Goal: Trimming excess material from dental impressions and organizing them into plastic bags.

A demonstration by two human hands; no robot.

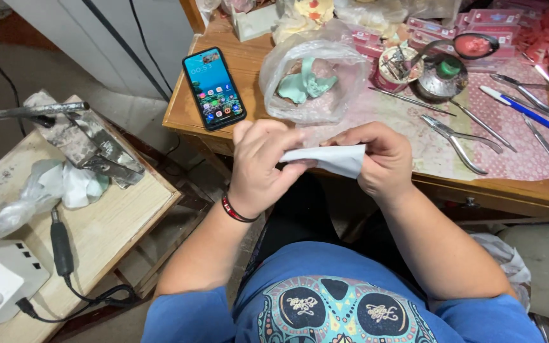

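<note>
Both hands hold one small white sheet (335, 159), like folded paper or cloth, in front of the wooden table's edge (516, 190). My left hand (258, 168) pinches its left end; a red and black band sits on that wrist. My right hand (382, 159) grips its right end, fingers curled over it. Just beyond the hands, a clear plastic bag (312, 70) lies on the table with a mint green lump inside it.
A smartphone (213, 87) with a lit screen lies on the table's left corner. Pliers (459, 140), metal picks, a blue pen (528, 111) and small bowls lie to the right. A low wooden stand (96, 222) at left bears a white box, a cabled handpiece and crumpled plastic.
</note>
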